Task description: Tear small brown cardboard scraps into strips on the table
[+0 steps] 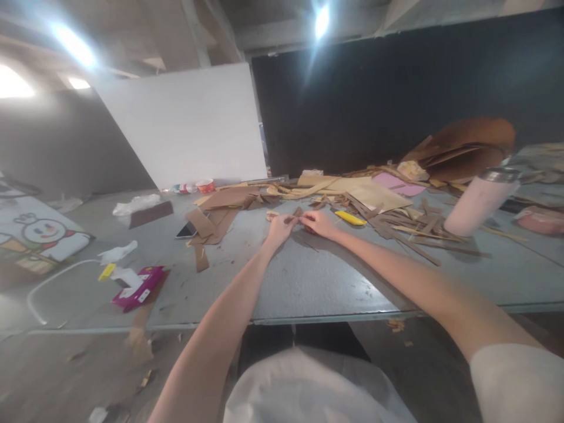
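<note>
Both my arms reach forward over the grey table, and the hands meet near its middle. Between them is a small brown piece (298, 211), which looks like leather or paper; its exact kind is too small to tell. My left hand (282, 226) pinches it from the left with closed fingers. From the other side my right hand (318, 223) pinches it too, fingers drawn together. Just right of the right hand lies a yellow tool (351, 218), perhaps a cutter. A small tan scrap (271, 216) sits beside the left fingertips.
Brown strips (396, 226) and sheets (229, 198) are heaped across the back. A pink bottle (478, 202) stands at right, near a brown roll (476, 147). At left lie a phone (185, 231), a magenta tissue pack (140, 289) and a printed bag (44, 235).
</note>
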Demonstrator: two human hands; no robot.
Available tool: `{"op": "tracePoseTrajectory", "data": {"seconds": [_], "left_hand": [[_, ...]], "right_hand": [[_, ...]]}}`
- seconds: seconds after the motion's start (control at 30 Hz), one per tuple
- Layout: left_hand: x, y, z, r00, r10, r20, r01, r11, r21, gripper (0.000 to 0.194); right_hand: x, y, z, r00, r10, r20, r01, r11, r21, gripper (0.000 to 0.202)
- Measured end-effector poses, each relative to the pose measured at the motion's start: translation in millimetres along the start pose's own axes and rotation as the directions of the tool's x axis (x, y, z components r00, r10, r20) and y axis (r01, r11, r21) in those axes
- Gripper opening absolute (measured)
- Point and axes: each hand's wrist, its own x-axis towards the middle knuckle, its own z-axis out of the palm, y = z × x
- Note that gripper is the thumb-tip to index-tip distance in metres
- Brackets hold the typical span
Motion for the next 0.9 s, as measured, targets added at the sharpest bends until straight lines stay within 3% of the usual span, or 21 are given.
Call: {"op": "tracePoseTrajectory", "data": {"seconds": [0.27,0.53,0.77,0.9], "left_hand": [[5,-8,7.0,0.993,-0.114,-0.011,0.113,0.991,-0.069,0.026],[4,-12,4.0,0.992,-0.124,-0.002,0.123,0.984,-0.127,0.036],[2,-9,3.3,0.988,-0.154,-0.026,0.147,0.973,-0.177,0.034],[-1,-4,0.4,0.992,-0.128,0.012,0.128,0.98,-0.151,0.038]], "right_hand": [[-1,-3,0,0.999,-0.028,-0.041,0.027,0.999,-0.023,0.049],[-2,-7,0,0.994,-0.093,-0.057,0.088,0.993,-0.077,0.051],[-2,-7,0,0.996,-0.081,-0.045,0.077,0.994,-0.077,0.051],[-3,-7,-1,1.0,-0.018,-0.005,0.018,1.0,-0.024,0.051]]}}
